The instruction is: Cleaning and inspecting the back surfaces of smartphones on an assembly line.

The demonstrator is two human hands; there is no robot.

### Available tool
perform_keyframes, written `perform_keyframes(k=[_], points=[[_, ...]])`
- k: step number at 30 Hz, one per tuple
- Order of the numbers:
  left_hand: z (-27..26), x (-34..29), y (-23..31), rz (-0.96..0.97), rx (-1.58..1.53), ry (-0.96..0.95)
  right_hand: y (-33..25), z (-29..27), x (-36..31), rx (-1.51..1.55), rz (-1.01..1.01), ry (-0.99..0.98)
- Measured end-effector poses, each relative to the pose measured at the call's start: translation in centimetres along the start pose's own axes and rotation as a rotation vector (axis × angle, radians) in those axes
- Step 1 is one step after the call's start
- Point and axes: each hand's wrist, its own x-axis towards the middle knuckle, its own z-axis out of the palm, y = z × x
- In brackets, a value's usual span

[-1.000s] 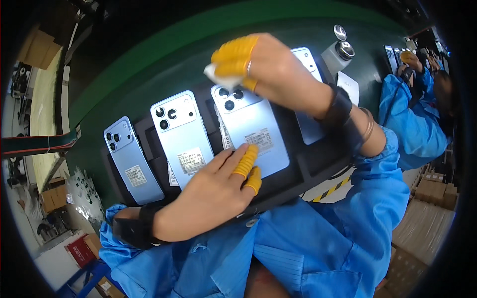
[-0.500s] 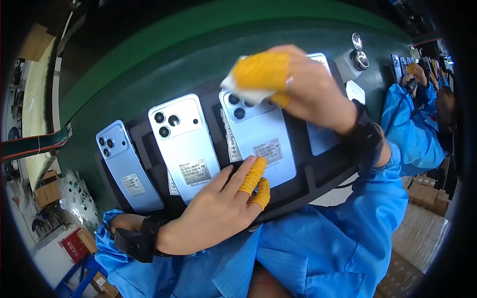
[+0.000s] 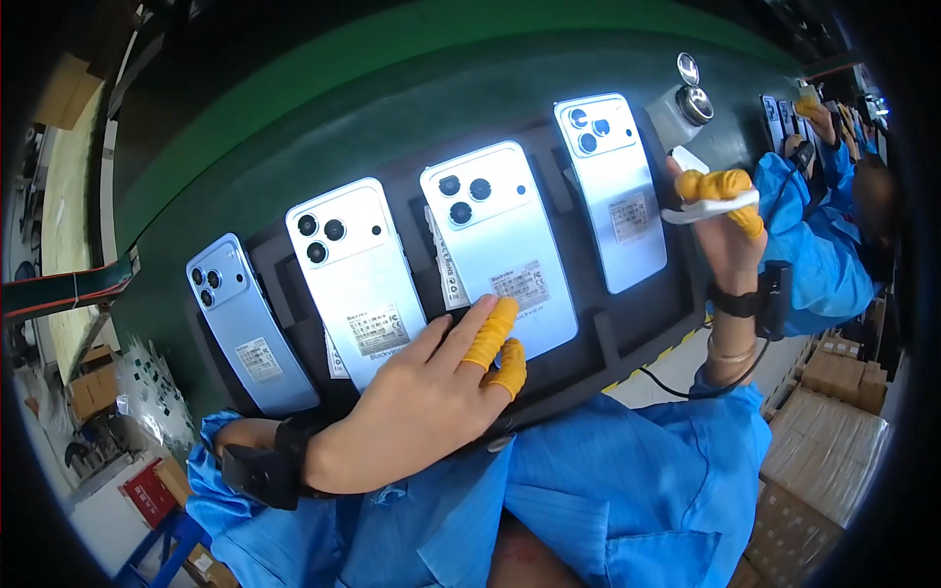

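Light-blue phones lie in a row, backs up, on a black tray [image 3: 627, 328]. My left hand [image 3: 412, 412] reaches across the tray's near side with fingers stretched out, its fingertips resting on the lower back of the second phone from the right [image 3: 505, 235], beside its printed label. Yellow finger cots cover some fingers on both hands. To the right of the rightmost phone [image 3: 613, 181], my right hand [image 3: 733, 245] is raised, its fingers closed on a folded white cloth [image 3: 708, 209]. Left of these lie another phone [image 3: 348, 269] and the leftmost phone [image 3: 253, 323].
A dispenser bottle [image 3: 676, 118] with its metal lid flipped up stands on the green table [image 3: 392, 93], behind a small white piece [image 3: 694, 160]. A co-worker in a blue sleeve [image 3: 809, 255] works at far right, near cartons [image 3: 823, 461].
My right hand has swung right with the cloth, from above the second phone from the right to past the rightmost phone. Both phones' cameras now show. The left hand has barely moved.
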Motion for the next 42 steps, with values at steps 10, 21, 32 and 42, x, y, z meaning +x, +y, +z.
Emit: perform_keyframes(k=[10, 21, 32, 42], points=[[0.3, 0.0, -0.5, 0.038, 0.005, -0.002, 5.9, -5.6, -5.2, 0.517, -0.067, 0.304], [-2.9, 0.5, -0.9, 0.011, -0.006, -0.166, 7.7, -1.3, -5.4, 0.165, -0.036, 0.437], [0.2, 7.4, 0.1, 0.124, -0.072, -0.095, -1.7, -1.1, 4.6, -1.334, -0.729, 0.545], [0.6, 7.2, -0.3, 0.174, -0.098, -0.104, -0.6, -3.4, 5.7, -1.784, -0.786, 0.334]])
